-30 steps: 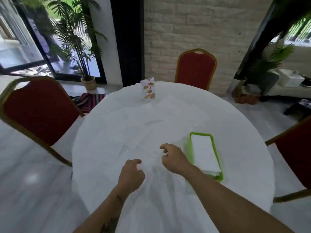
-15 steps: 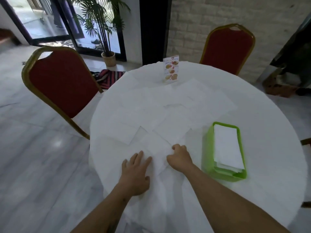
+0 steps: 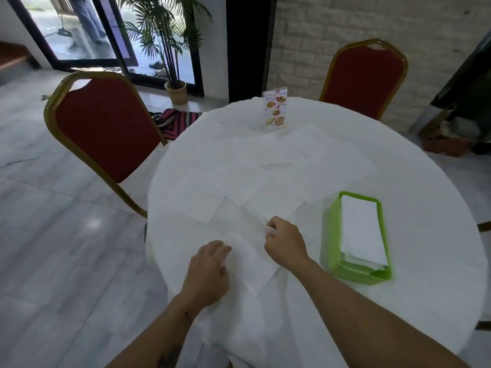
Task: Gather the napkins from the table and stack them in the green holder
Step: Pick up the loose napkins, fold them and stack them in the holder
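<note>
Several white napkins (image 3: 279, 166) lie spread flat over the round white table (image 3: 438, 235). The nearest napkin (image 3: 249, 251) lies between my hands. My right hand (image 3: 285, 244) pinches its far right edge and lifts that edge slightly. My left hand (image 3: 208, 269) rests curled on its left edge; whether it grips the paper I cannot tell. The green holder (image 3: 333, 235) stands to the right of my right hand, a stack of white napkins (image 3: 361, 232) inside it.
A menu card stand (image 3: 275, 108) is upright at the table's far side. Red chairs with gold frames stand at the left (image 3: 106, 128) and far right (image 3: 366, 78). A potted palm (image 3: 170, 49) and glass doors are behind; a person's legs (image 3: 87, 19) show outside.
My left hand went from flat with fingers spread to curled on the napkin's left edge. My right hand has raised the napkin's far edge. The camera view shifted slightly.
</note>
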`<state>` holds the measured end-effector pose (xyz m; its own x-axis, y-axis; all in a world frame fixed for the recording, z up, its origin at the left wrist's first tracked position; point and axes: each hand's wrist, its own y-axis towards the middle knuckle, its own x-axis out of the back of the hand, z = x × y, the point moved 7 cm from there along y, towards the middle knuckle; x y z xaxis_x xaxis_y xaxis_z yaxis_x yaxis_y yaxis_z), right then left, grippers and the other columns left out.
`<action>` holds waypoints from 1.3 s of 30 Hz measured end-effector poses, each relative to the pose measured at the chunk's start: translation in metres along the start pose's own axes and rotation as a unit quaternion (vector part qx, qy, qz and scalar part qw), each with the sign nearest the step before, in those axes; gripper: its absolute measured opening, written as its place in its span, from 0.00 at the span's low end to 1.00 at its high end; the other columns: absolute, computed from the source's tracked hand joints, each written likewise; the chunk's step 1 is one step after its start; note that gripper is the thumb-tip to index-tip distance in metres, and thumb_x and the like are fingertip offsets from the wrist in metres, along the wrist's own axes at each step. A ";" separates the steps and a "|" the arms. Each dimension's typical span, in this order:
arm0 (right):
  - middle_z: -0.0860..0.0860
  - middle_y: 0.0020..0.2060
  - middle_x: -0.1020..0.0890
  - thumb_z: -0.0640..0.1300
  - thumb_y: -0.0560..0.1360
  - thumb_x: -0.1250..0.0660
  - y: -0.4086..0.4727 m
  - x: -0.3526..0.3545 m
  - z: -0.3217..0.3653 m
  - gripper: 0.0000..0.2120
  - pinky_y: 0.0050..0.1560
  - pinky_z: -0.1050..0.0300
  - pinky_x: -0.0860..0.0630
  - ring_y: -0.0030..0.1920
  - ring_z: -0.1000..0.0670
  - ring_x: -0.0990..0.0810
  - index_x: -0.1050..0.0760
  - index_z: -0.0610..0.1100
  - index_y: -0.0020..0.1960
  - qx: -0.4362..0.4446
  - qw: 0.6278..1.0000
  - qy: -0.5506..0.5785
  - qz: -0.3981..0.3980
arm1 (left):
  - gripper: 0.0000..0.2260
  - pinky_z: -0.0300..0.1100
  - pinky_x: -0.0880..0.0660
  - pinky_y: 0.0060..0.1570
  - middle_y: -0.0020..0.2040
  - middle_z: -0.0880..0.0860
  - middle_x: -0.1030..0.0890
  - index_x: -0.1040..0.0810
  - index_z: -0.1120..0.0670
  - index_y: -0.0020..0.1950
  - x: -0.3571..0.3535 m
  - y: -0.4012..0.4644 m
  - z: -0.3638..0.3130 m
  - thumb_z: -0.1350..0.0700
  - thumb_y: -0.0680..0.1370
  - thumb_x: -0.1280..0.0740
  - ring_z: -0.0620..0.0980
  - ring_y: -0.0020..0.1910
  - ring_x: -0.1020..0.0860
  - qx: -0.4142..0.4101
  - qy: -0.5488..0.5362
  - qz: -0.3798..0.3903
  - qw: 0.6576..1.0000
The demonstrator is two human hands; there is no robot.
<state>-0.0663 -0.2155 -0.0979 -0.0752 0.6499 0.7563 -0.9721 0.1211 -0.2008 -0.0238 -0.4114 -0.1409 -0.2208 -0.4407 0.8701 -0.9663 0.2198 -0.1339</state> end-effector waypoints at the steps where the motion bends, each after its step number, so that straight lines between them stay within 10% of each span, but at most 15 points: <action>1: 0.51 0.40 0.23 0.39 0.72 0.41 -0.001 0.004 0.004 0.05 0.33 0.56 0.35 0.40 0.48 0.25 0.28 0.47 0.43 0.028 0.999 -0.030 -0.003 | 0.22 0.47 0.32 0.66 0.69 0.50 0.30 0.29 0.51 0.69 0.002 0.000 0.004 0.58 0.74 0.40 0.52 0.67 0.32 0.006 -0.007 -0.012 1.000; 9: 0.54 0.44 0.19 0.46 0.73 0.31 -0.029 -0.032 0.000 0.07 0.43 0.61 0.25 0.45 0.54 0.20 0.19 0.48 0.50 0.004 0.967 0.000 0.256 | 0.17 0.43 0.27 0.59 0.60 0.50 0.23 0.24 0.52 0.62 0.014 0.004 0.020 0.62 0.74 0.38 0.50 0.57 0.25 0.077 -0.107 -0.071 0.989; 14: 0.49 0.59 0.26 0.46 0.75 0.36 -0.022 -0.023 -0.018 0.14 0.54 0.55 0.26 0.58 0.49 0.26 0.24 0.48 0.60 -0.007 0.995 -0.035 0.097 | 0.22 0.45 0.30 0.65 0.67 0.49 0.29 0.31 0.52 0.70 0.011 -0.001 0.017 0.61 0.75 0.40 0.50 0.64 0.28 0.097 -0.136 -0.061 0.984; 19: 0.46 0.66 0.31 0.43 0.75 0.42 -0.020 -0.034 -0.024 0.24 0.60 0.50 0.30 0.65 0.43 0.33 0.34 0.45 0.71 -0.013 0.982 -0.140 0.127 | 0.26 0.48 0.45 0.75 0.77 0.49 0.41 0.36 0.48 0.74 -0.009 -0.005 -0.003 0.58 0.76 0.42 0.51 0.76 0.43 0.009 0.009 0.028 1.000; 28: 0.50 0.45 0.19 0.45 0.74 0.36 -0.016 -0.049 -0.015 0.06 0.49 0.51 0.21 0.46 0.48 0.20 0.23 0.45 0.48 -0.055 0.990 -0.033 0.126 | 0.26 0.49 0.49 0.76 0.79 0.48 0.44 0.38 0.46 0.75 -0.016 -0.007 -0.009 0.58 0.76 0.45 0.51 0.78 0.49 -0.042 0.051 0.064 0.996; 39: 0.52 0.39 0.19 0.39 0.73 0.35 -0.018 -0.002 -0.018 0.05 0.38 0.61 0.27 0.43 0.50 0.20 0.21 0.47 0.45 -0.053 0.995 0.068 0.039 | 0.23 0.48 0.36 0.71 0.72 0.50 0.32 0.30 0.50 0.69 0.007 0.013 -0.034 0.60 0.74 0.41 0.51 0.69 0.34 -0.006 -0.073 0.007 0.997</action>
<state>-0.0447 -0.2054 -0.1066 -0.1109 0.7556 0.6456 -0.9351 0.1406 -0.3252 -0.0331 -0.3819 -0.1204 -0.2513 -0.5596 0.7898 -0.9618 0.2359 -0.1389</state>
